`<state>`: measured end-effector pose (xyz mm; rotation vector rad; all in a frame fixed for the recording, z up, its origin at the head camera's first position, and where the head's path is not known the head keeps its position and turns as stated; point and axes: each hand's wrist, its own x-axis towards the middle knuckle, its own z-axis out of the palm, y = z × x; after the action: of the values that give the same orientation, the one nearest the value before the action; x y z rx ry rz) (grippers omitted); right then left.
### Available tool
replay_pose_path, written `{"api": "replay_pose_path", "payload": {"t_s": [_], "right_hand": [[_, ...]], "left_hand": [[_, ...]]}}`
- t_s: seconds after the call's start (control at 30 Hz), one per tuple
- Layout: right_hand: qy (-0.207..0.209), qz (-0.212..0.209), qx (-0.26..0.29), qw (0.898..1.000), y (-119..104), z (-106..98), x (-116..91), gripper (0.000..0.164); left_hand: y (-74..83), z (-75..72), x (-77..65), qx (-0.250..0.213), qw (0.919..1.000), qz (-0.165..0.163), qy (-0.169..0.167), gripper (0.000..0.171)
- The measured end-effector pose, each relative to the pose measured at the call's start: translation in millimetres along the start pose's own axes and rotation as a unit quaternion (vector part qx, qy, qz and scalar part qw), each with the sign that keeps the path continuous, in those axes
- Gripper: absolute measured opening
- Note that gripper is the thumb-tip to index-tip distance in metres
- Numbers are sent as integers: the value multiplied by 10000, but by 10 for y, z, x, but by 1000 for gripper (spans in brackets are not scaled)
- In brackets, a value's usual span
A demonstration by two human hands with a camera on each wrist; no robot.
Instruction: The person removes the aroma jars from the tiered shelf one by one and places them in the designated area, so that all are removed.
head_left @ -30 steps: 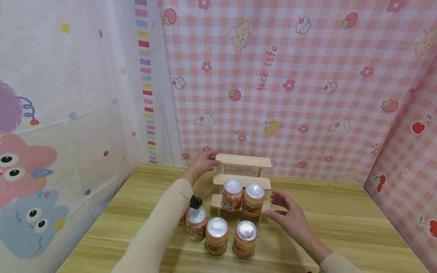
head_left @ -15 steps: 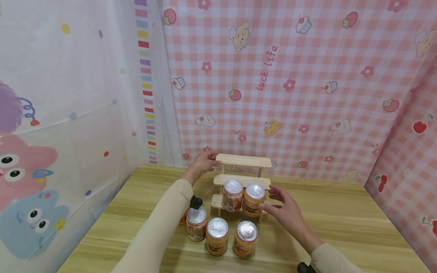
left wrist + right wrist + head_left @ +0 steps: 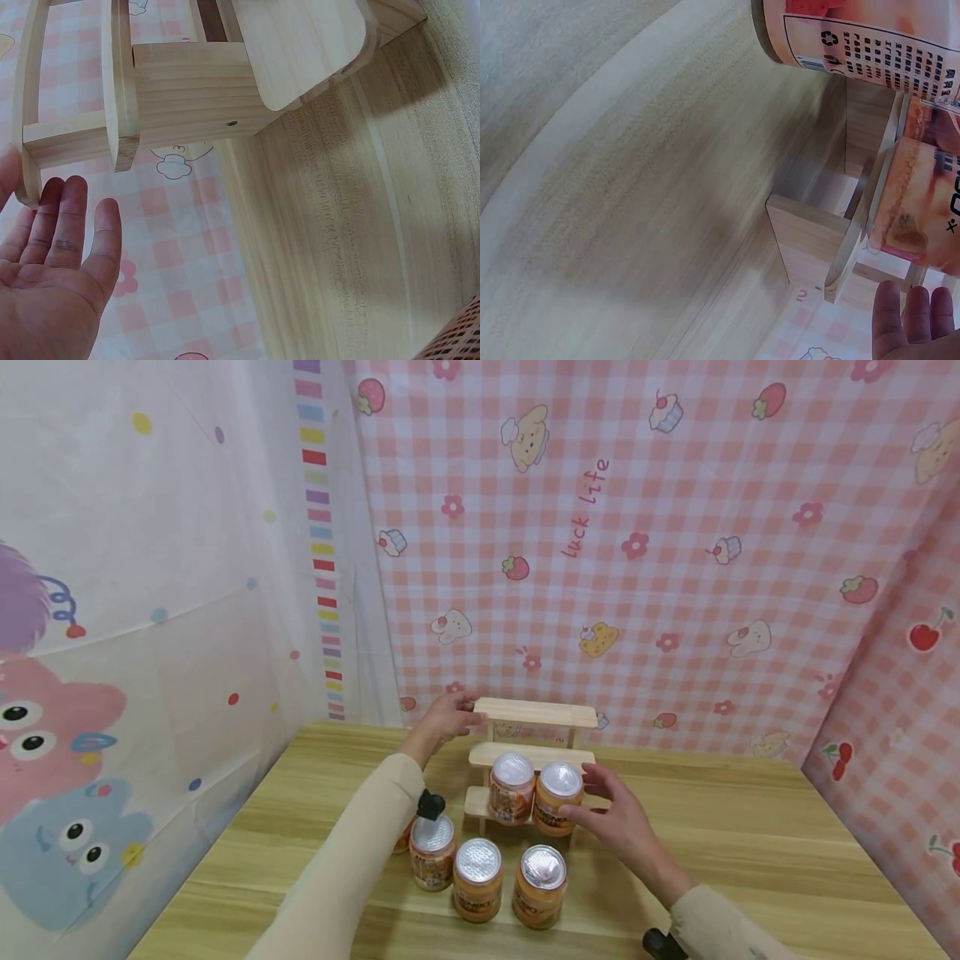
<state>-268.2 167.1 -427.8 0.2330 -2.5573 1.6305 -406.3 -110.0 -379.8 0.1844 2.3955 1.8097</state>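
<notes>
My left hand (image 3: 447, 717) holds the left end of the top plank of a three-tier wooden shelf (image 3: 536, 712). In the left wrist view the plank end lies between thumb and fingers (image 3: 71, 214). Two orange-labelled cans (image 3: 512, 789) with silver lids stand upright side by side on the lowest tier. My right hand (image 3: 617, 814) is at the right-hand can (image 3: 557, 799), thumb overlapping its front and fingers reaching past its right side. In the right wrist view the fingers (image 3: 887, 315) are straight, a little apart from the can (image 3: 922, 202).
In front of the shelf, several similar cans stand on the wood-grain table (image 3: 712, 860), among them a can (image 3: 539, 887) nearest the right arm and another can (image 3: 477, 880) beside it. My left sleeve partly hides the leftmost one. A pink checked cloth (image 3: 637, 593) hangs behind.
My right hand has moved left toward the right-hand can on the lowest tier, its thumb now overlapping the can. My left hand, the shelf and the cans stay put.
</notes>
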Motion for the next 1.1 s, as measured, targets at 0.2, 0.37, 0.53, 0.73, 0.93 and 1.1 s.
{"api": "replay_pose_path", "payload": {"t_s": [0.2,0.37,0.53,0.73,0.93,1.1], "right_hand": [[-16,-100,106,9999,-6,50,3,75],[7,-143,172,9997,-3,93,26,71],[-24,-24,141,9999,8,123,40,67],[-69,193,128,9997,13,139,43,67],[-66,112,82,9999,37,151,52,66],[-73,24,70,9999,55,158,52,65]], "left_hand": [[-7,2,0,8,10000,11,25,51],[-13,12,2,34,10000,43,47,50],[-10,15,-5,5,10000,47,16,51],[-4,8,7,11,10000,20,-3,52],[5,-4,6,-40,10000,-39,-5,53],[4,-10,-2,-46,10000,-17,-43,53]]}}
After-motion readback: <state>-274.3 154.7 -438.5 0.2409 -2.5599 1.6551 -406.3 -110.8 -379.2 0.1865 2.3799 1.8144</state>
